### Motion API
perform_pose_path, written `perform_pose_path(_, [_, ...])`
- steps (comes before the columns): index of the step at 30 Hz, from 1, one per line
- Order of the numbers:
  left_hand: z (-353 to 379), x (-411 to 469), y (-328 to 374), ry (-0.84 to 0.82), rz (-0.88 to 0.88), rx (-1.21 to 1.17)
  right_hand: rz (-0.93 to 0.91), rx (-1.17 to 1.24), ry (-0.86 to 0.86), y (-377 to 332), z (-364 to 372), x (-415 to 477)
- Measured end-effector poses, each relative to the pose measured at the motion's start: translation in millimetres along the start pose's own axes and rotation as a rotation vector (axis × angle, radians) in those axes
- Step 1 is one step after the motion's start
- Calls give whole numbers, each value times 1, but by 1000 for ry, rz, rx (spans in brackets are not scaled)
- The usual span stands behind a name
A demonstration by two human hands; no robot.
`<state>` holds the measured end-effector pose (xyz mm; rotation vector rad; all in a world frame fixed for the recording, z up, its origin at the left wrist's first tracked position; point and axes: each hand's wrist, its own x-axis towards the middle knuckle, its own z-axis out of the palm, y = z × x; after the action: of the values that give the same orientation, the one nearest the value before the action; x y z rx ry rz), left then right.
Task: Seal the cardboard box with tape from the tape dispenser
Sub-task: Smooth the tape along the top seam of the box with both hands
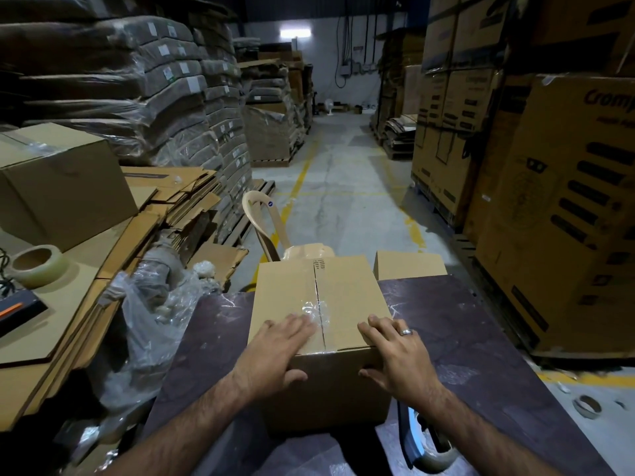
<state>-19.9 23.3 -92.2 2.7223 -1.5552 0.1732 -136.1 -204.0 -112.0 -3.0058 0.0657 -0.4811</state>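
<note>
pressing flat, both hands, left and right, fingers spread, pin the box flaps so tape bonds. dispenser waits at five o'clock.

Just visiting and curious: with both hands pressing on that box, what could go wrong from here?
The tape covers only the near part of the seam, so the far flaps might lift. It looks wrinkled and may not stick well. The tape dispenser lies near the table edge, by the right hand, and could get knocked off.

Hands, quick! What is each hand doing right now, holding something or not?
Left hand: open, flat on the cardboard box beside the tape, holding nothing.
Right hand: open, resting over the box's near right edge, holding nothing.
</note>
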Motion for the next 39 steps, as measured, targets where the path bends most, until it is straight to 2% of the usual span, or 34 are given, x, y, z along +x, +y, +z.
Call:
perform_pose_path(2, [3,-1,-3,-4,-78,14,12,-29,23,-1,1,1])
perform_pose_path(5, [6,-7,-2,1,14,64,-23,-51,58,-9,1,4])
perform_pose_path(7, [12,-9,-3,97,89,80,-101,-64,54,-17,2,10])
perform_pose_path(15, [9,-2,5,98,-40,4,-211,-90,-188,-34,-4,48])
perform_pose_path(21, [17,-7,0,177,39,-9,-243,74,-55,-25,7,36])
perform_pose_path(26, [17,-5,2,172,-14,21,-213,44,-68,-30,7,44])
perform_pose_path(30, [13,-9,1,203,34,-43,-223,191,-15,-24,10,38])
perform_pose_path(34, [16,-6,-1,189,25,3,-260,87,-23,-26,13,41])
perform_pose_path(39, [10,-7,0,178,-8,-119,-234,184,45,-26,14,35])
